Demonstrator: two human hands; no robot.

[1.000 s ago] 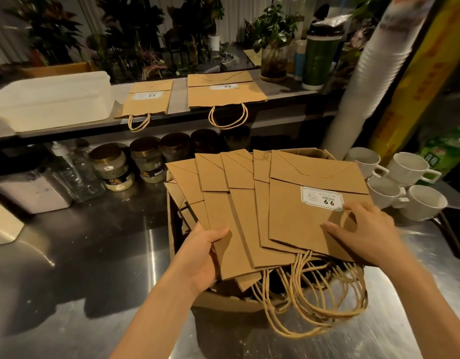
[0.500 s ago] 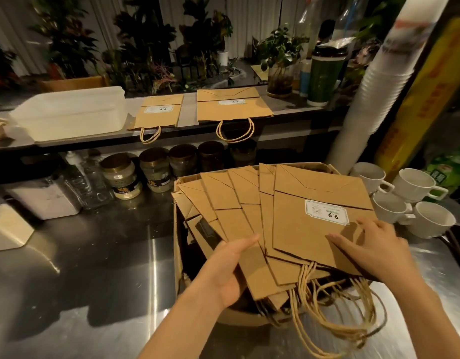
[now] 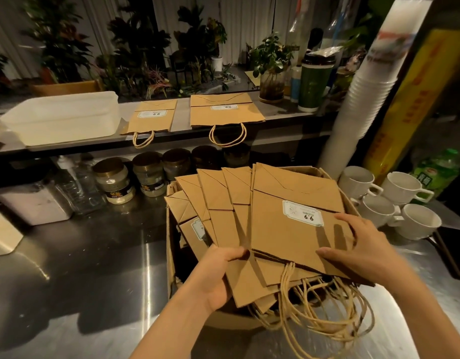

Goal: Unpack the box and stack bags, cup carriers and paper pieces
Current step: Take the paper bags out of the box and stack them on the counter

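Observation:
A fan of several flat brown paper bags (image 3: pixel 283 229) with twine handles lies over the open cardboard box (image 3: pixel 172 255) on the steel counter. My left hand (image 3: pixel 218 273) grips the fan's lower left edge, thumb on top. My right hand (image 3: pixel 363 244) holds the top bag, the one with the white "66" label, at its lower right, thumb near its bottom edge. On the raised shelf behind lie a small bag (image 3: pixel 152 119) and a larger bag stack (image 3: pixel 225 110), handles hanging over the edge.
White mugs (image 3: pixel 394 203) cluster right of the box, beside a tall sleeve of white cups (image 3: pixel 363 94). Jars (image 3: pixel 115 182) and bottles line the counter's back. A white plastic tub (image 3: pixel 60 117) sits on the shelf at left, plants behind it.
Both hands have pushed the fanned bags closer together; the left hand slid right along the lower edge and now grips it. The fan has narrowed.

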